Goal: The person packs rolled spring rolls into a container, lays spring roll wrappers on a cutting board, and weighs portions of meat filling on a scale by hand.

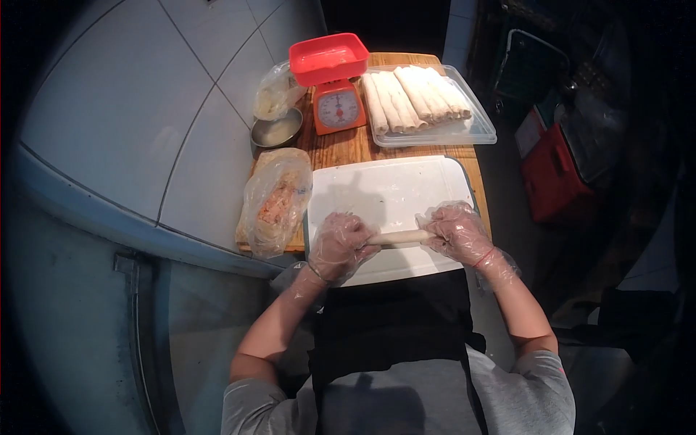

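Between my hands stretches a thin, pale spring roll (400, 238), held level above the white cutting board (362, 181). My left hand (339, 246), in a clear plastic glove, is closed around its left end. The right end is gripped by my right hand (458, 230), gloved the same way. The fingers cover both tips of the roll. Left of the board, near my left hand, lies a clear plastic bag (275, 203) with an orange-pink filling inside. Beyond the board, a clear plastic tray (478, 134) bears several similar pale rolls (417, 98) laid side by side.
An orange dial scale (339, 109) with a red pan (328, 58) stands at the back of the wooden table (341, 148). Beside it are a metal bowl (278, 130) and another plastic bag (275, 94). A tiled wall (123, 94) borders the left. A red container (551, 174) is at right.
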### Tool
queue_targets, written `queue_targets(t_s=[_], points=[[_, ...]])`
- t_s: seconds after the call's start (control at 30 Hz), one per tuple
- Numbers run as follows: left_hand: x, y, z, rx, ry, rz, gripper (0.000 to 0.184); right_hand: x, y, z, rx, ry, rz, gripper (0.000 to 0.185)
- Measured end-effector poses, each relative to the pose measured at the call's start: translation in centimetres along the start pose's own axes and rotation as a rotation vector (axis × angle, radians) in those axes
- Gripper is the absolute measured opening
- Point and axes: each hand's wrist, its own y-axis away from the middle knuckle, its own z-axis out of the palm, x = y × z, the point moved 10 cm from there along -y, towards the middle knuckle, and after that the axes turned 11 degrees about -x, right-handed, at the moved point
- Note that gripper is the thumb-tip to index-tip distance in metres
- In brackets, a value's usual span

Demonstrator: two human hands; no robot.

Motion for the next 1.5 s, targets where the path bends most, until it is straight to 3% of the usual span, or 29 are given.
queue_targets(t_s=[0.1,0.2,0.23,0.33,0.43,0.53,0.63,0.73,0.77,0.87,0.93,1.07,1.3,1.5], points=[[1.5,-0.1,-1.4,0.097,-0.041,0.004,0.036,-1.0,-0.5,-0.9,-0.004,0.028,-0.011,0.025],[3.5,-0.8,-1.4,0.238,-0.011,0.116,0.02,-2.5,-0.7,-0.8,0.095,-0.054,-0.067,0.021],[3.3,-1.1,-0.1,0.192,0.033,0.119,0.015,-3.1,-0.7,-0.8,0.179,-0.023,-0.108,0.015],[2.5,-1.5,1.6,0.104,0.063,0.115,0.022,-2.2,-0.9,0.9,0.167,-0.068,-0.075,0.011],[3.0,-1.1,0.7,0.184,0.034,0.144,0.021,-2.6,-1.1,0.5,0.152,-0.034,-0.098,0.011],[2.3,-1.0,0.9,0.125,0.022,0.044,0.022,-1.7,-1.3,0.9,0.127,-0.071,-0.07,0.01],[1.8,-0.7,0.4,0.084,-0.001,0.002,0.031,-1.1,-2.0,1.6,-0.009,-0.106,-0.05,0.018],[-0.2,1.0,-1.9,0.158,0.008,-0.054,0.044,-2.6,-2.4,-0.3,0.15,-0.092,-0.106,0.033],[-1.1,1.6,-1.6,0.125,0.015,-0.06,0.052,-3.1,-2.9,0.4,0.1,-0.083,-0.1,0.037],[-2.6,2.0,0.3,-0.039,0.113,-0.145,0.045,-5.2,-5.2,2.8,-0.07,-0.073,-0.085,0.046],[-2.4,2.5,-0.9,0.086,0.144,-0.085,0.04,-6.3,-6.7,4.3,-0.207,-0.089,-0.068,0.048],[-4.6,3.9,-0.7,0.102,0.341,-0.043,0.036,-6.1,-7.2,4.4,-0.051,-0.053,-0.115,0.036],[-3.5,4.0,-1.3,0.178,0.18,0.019,0.031,-7.1,-9.2,6.4,-0.096,-0.011,-0.101,0.02],[-3.7,4.0,-1.3,0.176,0.187,-0.009,0.029,-6.7,-7.6,5.3,-0.025,-0.008,-0.128,0.021]])
